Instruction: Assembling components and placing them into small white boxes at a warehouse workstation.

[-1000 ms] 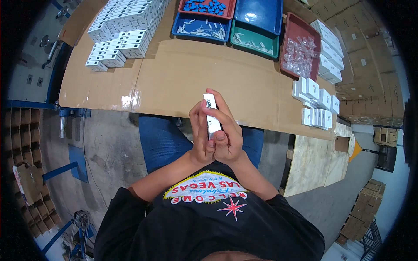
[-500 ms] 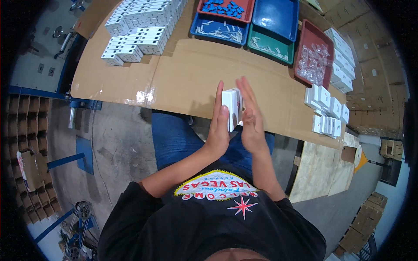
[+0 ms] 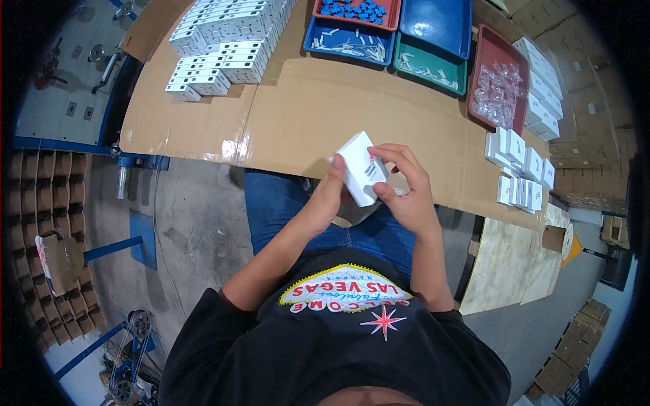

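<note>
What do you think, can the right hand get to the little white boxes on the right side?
Probably yes: nothing seems to stand between the right hand and the little white boxes, but it's busy holding a white box.

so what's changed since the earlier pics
The box has turned from narrow side up to show its broad printed face. The right hand, earlier opened flat beside it, now curls its thumb and fingers at the box's right edge. The left hand still holds it. The trays and stacked boxes stayed put.
</note>
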`<act>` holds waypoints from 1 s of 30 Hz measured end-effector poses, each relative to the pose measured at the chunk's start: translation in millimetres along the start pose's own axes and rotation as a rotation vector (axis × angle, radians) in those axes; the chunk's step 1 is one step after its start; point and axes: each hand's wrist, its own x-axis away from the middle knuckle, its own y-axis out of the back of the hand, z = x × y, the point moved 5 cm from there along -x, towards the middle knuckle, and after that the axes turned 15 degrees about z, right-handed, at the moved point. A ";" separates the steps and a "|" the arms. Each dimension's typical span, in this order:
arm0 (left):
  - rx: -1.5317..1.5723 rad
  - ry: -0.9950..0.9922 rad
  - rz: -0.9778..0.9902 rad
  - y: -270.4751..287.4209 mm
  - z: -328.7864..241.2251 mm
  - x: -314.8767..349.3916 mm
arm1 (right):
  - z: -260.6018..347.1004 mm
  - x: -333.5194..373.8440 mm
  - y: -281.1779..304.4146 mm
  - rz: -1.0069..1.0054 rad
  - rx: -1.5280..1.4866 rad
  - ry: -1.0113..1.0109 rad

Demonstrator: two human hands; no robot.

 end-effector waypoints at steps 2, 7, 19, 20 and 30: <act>0.105 0.034 -0.006 0.7 -5.6 2.8 | -2.9 2.7 2.6 0.032 0.020 0.054; 0.313 0.264 0.224 -0.1 -5.1 4.7 | 13.9 7.1 2.4 0.072 -0.108 0.219; 0.003 -0.017 0.155 -13.7 5.5 -3.0 | -19.8 5.5 -5.5 -0.217 -0.411 -0.040; -0.329 -0.227 0.051 -16.4 -5.4 -3.1 | -22.2 3.3 -10.4 -0.237 -0.378 -0.092; 0.190 -0.053 -0.111 14.8 6.5 6.3 | 16.5 2.6 -14.4 0.050 0.076 0.150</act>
